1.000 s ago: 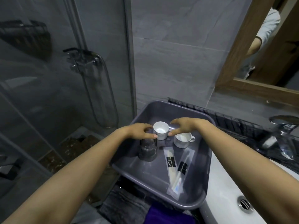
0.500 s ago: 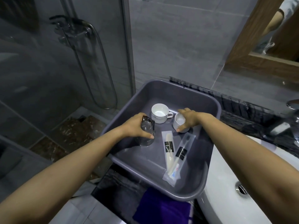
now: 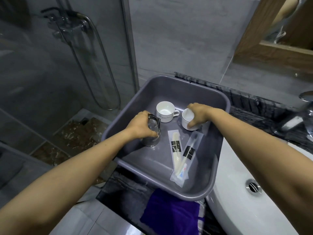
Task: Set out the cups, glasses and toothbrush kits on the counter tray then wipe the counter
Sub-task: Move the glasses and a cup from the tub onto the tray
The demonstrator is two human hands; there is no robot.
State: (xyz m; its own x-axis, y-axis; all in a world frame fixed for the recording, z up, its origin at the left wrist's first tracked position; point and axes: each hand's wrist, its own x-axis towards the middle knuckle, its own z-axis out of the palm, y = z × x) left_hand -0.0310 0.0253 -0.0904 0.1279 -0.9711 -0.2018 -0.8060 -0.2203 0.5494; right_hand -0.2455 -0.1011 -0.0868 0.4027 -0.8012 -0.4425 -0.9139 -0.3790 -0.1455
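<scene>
Your left hand [image 3: 140, 127] has left the white cup [image 3: 165, 112] near the far edge of the tray [image 3: 189, 87] and now its grip is closed around the clear glass [image 3: 151, 133] at the tray's left edge. A second glass may be stacked under it, but you cannot tell this for sure. Your right hand [image 3: 197, 114] has moved from that same cup to the second white cup [image 3: 187, 119], and its grip is closed over the rim and side, near the right edge of the tray. So the first cup seems placed, and I judge you are now arranging the glass and the second cup.

The two toothbrush kits [image 3: 181, 154] lie crossed in the middle of the tray, toward its near edge. The purple cloth [image 3: 169, 212] waits on the tabletop just below the tray, so the wiping is not yet begun.

The placed cup has thin script on its side, too small to read. Each kit has a black label with a pale mark, also not readable.
</scene>
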